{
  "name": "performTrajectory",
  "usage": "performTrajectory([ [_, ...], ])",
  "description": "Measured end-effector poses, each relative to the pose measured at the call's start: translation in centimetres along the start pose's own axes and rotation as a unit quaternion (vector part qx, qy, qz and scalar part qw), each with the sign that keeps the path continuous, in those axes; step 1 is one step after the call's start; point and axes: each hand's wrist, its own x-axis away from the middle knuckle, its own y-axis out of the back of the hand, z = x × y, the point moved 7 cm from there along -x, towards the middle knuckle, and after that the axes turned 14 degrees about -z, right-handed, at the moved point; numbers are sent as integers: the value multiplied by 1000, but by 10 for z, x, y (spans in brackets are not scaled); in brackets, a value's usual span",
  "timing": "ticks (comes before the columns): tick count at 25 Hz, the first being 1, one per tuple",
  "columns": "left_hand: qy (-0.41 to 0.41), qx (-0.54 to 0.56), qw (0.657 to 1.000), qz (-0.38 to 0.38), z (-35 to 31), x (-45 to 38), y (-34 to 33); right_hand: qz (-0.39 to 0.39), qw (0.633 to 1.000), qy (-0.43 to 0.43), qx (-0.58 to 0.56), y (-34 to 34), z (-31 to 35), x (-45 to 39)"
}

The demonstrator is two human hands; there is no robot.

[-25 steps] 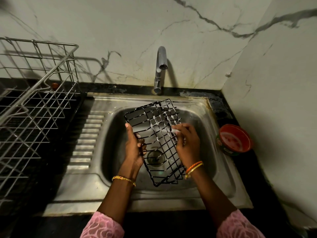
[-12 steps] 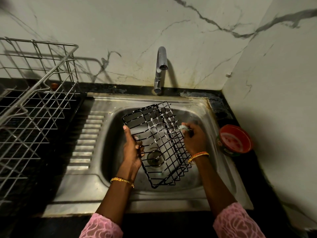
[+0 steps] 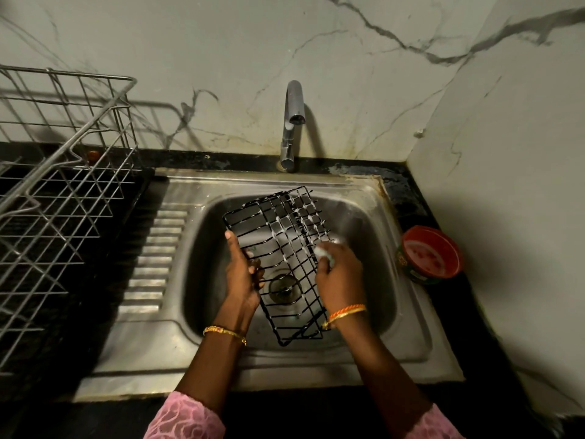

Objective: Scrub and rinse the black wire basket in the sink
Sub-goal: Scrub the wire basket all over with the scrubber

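**Kid:** Left hand (image 3: 242, 274) first. What is being done with it?

**Helper:** It is wrapped tight on the left edge of the black wire basket (image 3: 280, 258). The basket is held up over the sink (image 3: 408, 315), tilted, with its far end lifted toward the faucet (image 3: 292, 122) and its near end low by the drain (image 3: 281, 285).

**Kid:** And the right hand (image 3: 340, 277)?

**Helper:** It is closed on a small pale scrubber (image 3: 324, 251), which is pressed against the right side of the basket. White soap can be seen on the far wires.

**Kid:** How should the scrubbing be done well?

**Helper:** Most likely, the basket should be kept firm so it is not rocked. Each wire should be rubbed along its length, and the crossings should be given extra care, since dirt can hide there. The near wires look less soapy, so they should probably be done next. The basket could be turned so the other side is reached too.

**Kid:** Is water being run?

**Helper:** None is seen coming from the faucet. Rinsing has not been started yet, it seems.

**Kid:** Can any words be read?

**Helper:** No. A red bowl (image 3: 432, 255) is set on the right counter, and its side has a pattern, but no writing can be made out. A silver dish rack (image 3: 63, 191) is kept on the left, with no label seen.
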Motion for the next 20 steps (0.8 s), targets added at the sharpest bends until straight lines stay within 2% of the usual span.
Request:
performTrajectory([
  [4,4,5,1000,7,-1,0,-1,21,998,53,-27,1,6,5],
  [8,-3,1,1000,15,-4,4,-3,-8,997,-75,-34,-7,-28,-29],
  [9,-6,1,1000,11,-5,4,-3,-8,996,-78,-43,-9,-29,-31],
  [13,-9,2,1000,-8,-6,2,-2,-21,997,39,-67,-7,4,-4],
  [16,-4,7,1000,-19,-4,-3,2,17,992,64,-104,-5,21,22],
  [18,1,9,1000,-15,-4,-6,3,46,988,74,-129,-7,21,17],
  [20,3,12,1000,-6,-4,-6,3,41,991,58,-116,-11,12,-3],
])
